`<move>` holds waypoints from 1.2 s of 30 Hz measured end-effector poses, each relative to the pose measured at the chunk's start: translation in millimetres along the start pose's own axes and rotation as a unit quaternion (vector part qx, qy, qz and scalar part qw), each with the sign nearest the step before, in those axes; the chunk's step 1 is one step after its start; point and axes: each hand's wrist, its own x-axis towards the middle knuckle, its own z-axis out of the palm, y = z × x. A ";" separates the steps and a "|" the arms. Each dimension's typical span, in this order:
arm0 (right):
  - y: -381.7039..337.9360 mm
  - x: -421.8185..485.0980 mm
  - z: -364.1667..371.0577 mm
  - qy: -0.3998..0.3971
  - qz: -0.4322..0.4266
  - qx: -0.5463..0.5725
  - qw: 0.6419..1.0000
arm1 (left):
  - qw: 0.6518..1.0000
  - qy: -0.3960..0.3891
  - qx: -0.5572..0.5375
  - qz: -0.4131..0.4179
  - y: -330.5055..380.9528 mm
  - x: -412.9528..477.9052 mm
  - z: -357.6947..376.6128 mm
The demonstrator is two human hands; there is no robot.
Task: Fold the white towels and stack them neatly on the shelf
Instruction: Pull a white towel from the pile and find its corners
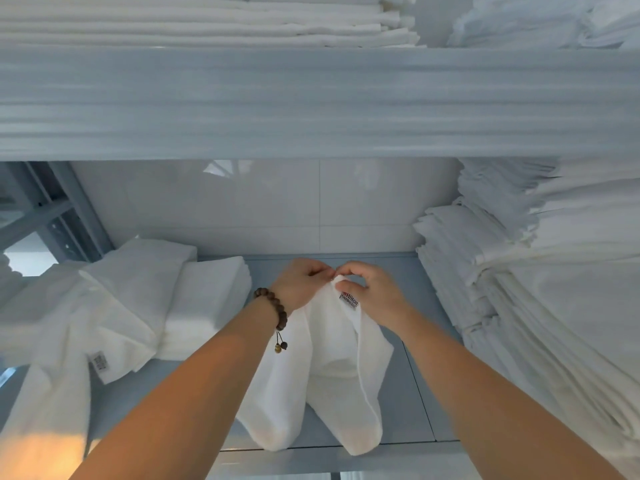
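Observation:
A small white towel point(332, 372) with a sewn label hangs over the grey shelf point(405, 386), its lower folds draped to the shelf's front edge. My left hand point(299, 284), with a wooden bead bracelet on the wrist, and my right hand point(370, 289) meet above it. Both pinch the towel's top corner close together. A folded towel stack point(204, 306) sits on the shelf to the left of my hands.
Loose, rumpled white towels point(86, 323) spill over the shelf's left end. A tall pile of folded white linen point(540, 289) fills the right side. The upper shelf board point(311, 102) carries more folded linen point(207, 22). A white tiled wall stands behind.

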 end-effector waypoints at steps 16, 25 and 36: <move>16.4 12.4 -11.4 0.193 0.005 -0.077 0.978 | 0.985 0.036 0.155 0.064 -18.2 -9.8 -32.1; 55.4 24.9 -58.9 0.309 0.085 -0.158 0.934 | 0.980 0.064 0.172 0.071 -20.1 -14.5 -58.7; 79.1 9.1 -58.5 0.335 0.144 -0.115 0.924 | 0.959 0.094 0.267 -0.028 -57.4 -21.2 -84.0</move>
